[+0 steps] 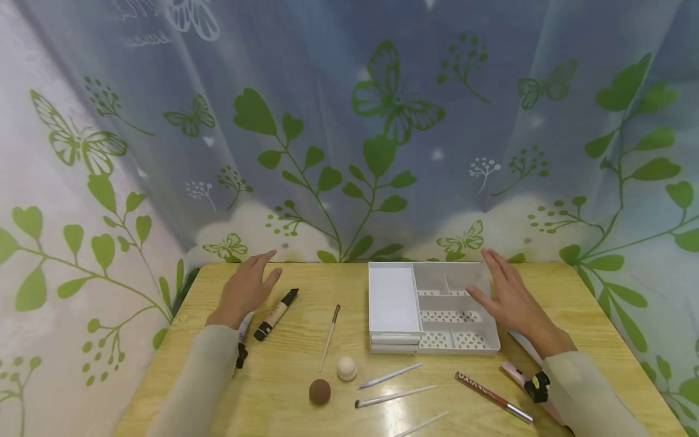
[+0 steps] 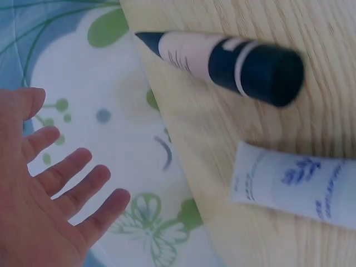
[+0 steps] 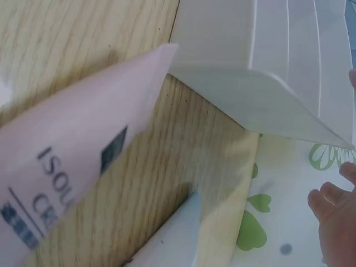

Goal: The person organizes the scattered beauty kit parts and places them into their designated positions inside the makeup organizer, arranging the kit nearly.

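Note:
My left hand (image 1: 244,290) hovers over the far left of the table, fingers extended and spread, holding nothing. Beside it lie a beige tube with black ends (image 1: 276,314) and a white tube (image 2: 295,181) with blue print, partly hidden by the forearm in the head view. My right hand (image 1: 510,297), fingers straight, is at the right side of a white compartment organizer (image 1: 459,351), overlapping its edge in the head view. Stacked white trays (image 1: 394,300) fill the organizer's left part. Below the right wrist lie a pink tube (image 3: 83,139) and a pale tube (image 3: 172,236).
Toward the front are a brown sponge (image 1: 320,392), a cream sponge (image 1: 346,368), a thin brush (image 1: 330,337), several slender sticks and brushes (image 1: 395,396), and a red-brown pen (image 1: 491,397). A patterned curtain (image 1: 327,152) hangs behind the table (image 1: 218,400).

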`<state>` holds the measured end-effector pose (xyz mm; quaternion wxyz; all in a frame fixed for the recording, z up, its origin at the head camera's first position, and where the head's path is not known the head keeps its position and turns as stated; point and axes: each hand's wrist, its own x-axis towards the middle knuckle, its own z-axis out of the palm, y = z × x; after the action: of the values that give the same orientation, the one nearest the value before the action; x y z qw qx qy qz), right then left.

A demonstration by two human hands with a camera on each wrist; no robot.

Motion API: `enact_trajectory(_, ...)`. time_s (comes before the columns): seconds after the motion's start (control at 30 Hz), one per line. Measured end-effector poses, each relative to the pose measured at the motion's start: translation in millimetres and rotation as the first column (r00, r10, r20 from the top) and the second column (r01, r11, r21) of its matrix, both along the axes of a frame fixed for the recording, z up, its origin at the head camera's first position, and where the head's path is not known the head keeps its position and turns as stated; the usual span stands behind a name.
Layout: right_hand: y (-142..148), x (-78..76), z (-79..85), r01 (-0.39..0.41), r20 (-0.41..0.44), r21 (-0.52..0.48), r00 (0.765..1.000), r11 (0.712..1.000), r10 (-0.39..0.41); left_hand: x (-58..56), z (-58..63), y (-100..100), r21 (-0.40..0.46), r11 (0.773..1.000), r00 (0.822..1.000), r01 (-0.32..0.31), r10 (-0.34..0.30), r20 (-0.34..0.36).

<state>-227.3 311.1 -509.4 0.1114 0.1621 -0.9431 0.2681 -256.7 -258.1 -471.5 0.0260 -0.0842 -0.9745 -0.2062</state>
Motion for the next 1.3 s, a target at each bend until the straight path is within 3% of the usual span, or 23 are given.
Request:
enact_trajectory(0.2, -3.0, -3.1, -3.7, -0.008, 0.06, -0.013, 0.998, 1.0, 0.009, 3.7, -5.7, -22.6, 0.04, 0.999, 0.998, -0.032, 0.029, 0.06)
enact_trajectory(0.47, -6.9, -1.5, -6.6, -0.003, 0.136, -0.054, 0.991, 0.999, 0.01, 15.0, -7.9, -44.0, 0.049, 0.998, 0.995, -0.043, 0.038, 0.09)
enact_trajectory(0.9, -8.7, -3.6, -14.3, -0.012, 0.119, -0.058, 0.993, 0.998, 0.019, 35.5, -26.1, -75.1, 0.053, 0.996, 0.992, -0.067, 0.061, 0.11)
enact_trajectory(1.3, -10.2, -3.1, -16.4, -0.032, 0.047, -0.06, 0.998, 0.998, 0.035, 50.3, -38.9, -87.9, 0.044, 0.994, 0.963, -0.098, 0.084, 0.255)
